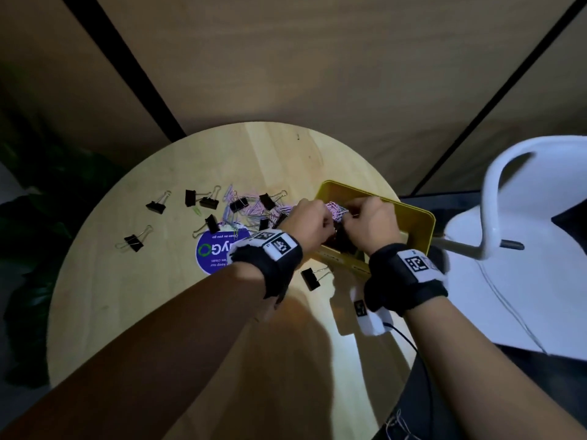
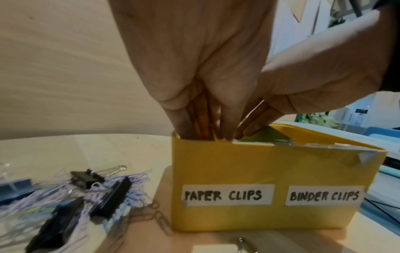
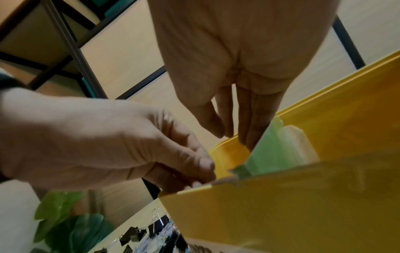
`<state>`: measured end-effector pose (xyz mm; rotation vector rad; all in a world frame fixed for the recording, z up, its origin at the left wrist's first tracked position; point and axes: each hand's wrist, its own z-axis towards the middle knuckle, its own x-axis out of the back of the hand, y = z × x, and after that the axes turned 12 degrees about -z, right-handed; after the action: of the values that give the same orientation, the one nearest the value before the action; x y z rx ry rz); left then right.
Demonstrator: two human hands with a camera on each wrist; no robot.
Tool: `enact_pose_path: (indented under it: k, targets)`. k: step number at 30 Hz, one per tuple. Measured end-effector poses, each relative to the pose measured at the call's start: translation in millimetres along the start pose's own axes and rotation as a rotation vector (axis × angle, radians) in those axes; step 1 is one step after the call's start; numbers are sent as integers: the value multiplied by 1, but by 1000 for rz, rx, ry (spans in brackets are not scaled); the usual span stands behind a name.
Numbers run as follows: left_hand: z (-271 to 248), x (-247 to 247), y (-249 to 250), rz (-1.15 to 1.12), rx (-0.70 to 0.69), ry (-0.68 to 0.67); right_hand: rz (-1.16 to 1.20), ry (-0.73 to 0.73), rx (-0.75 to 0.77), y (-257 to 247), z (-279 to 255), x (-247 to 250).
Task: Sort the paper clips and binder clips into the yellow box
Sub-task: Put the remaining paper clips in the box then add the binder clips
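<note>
The yellow box stands at the right of the round table, its front labelled PAPER CLIPS and BINDER CLIPS. Both hands hover over its left, paper-clip compartment. My left hand has its fingers bunched round a pink clump of paper clips and dips inside the rim. My right hand reaches in beside it with straight fingers, next to a green divider. Loose paper clips and black binder clips lie to the left; one binder clip lies in front of the box.
A white chair stands close to the table's right edge. A round blue sticker is on the tabletop under my left wrist. Dark plant leaves sit beyond the left edge. A black cable trails from my right wrist.
</note>
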<state>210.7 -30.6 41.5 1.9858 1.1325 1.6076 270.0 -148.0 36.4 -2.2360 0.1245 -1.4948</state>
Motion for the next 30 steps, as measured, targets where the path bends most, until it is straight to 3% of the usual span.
enact_pose_path:
  k: [3,6,8,13,17,20,26,30]
  targets:
    - [-7,14,-15,-146,-19,184,9,42,95,-10,-4,3]
    - [-17,46,-43,-115,-28,363,-15,127,215,-36,-10,6]
    - [-21,71,-77,-74,52,413,25,130,326,-59,-13,2]
    - [-29,107,-169,122,270,340,-43,-29,526,-106,-17,-34]
    - [-32,98,-206,196,260,107,-271,-257,514,-123,-6,-79]
    - [-27,86,-225,180,262,14,-439,-332,486,-125,6,-107]
    - [-37,81,-241,35,174,93,-658,-258,473,-114,20,-130]
    - [-23,99,-233,-183,124,274,-669,-206,495,-112,22,-132]
